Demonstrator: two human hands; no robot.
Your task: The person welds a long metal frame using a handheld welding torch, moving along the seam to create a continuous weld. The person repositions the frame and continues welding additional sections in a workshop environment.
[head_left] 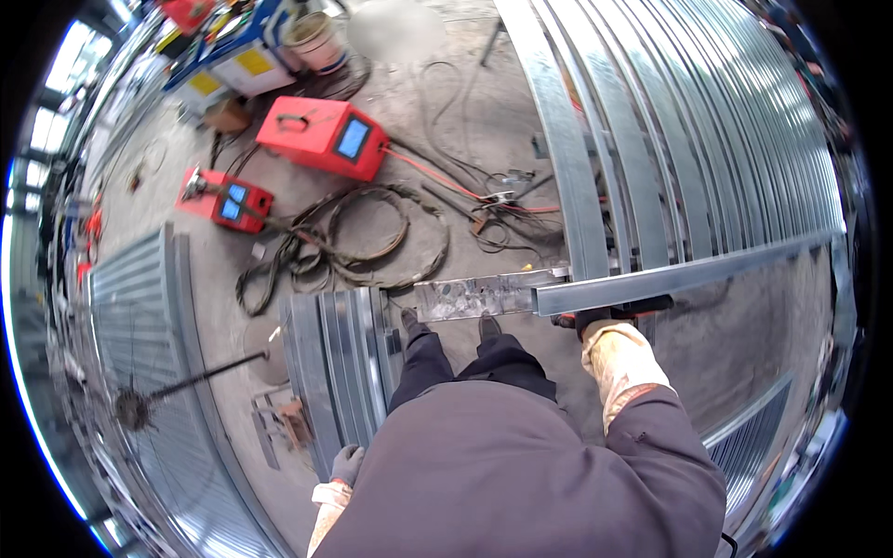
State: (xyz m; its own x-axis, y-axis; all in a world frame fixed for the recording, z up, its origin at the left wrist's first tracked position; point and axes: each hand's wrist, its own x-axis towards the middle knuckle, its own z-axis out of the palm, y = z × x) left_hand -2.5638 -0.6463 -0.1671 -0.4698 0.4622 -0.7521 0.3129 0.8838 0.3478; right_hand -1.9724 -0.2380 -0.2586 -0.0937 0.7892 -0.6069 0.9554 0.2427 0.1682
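Note:
My left hand [348, 463], in a grey glove, is low at my left side, beside the near end of a stack of galvanized steel channels [326, 372]. Its fingers are too small and partly turned away to read. My right hand [590, 322], in a dark glove under a pale leather sleeve, is closed round a black tool with red parts [646, 305], mostly hidden below a long metal bar [688, 274]. That bar lies across the near ends of several galvanized strips [581, 195]. A scuffed steel plate [474, 296] spans from the bar toward the stack, above my shoes.
Two red machines [321, 138] [225, 200] with lit screens stand on the concrete floor at the far left. Coiled cables [372, 232] lie in front of them. Behind are a white bucket [316, 42] and blue-white cases [246, 60]. A ribbed metal stack [149, 316] stands left.

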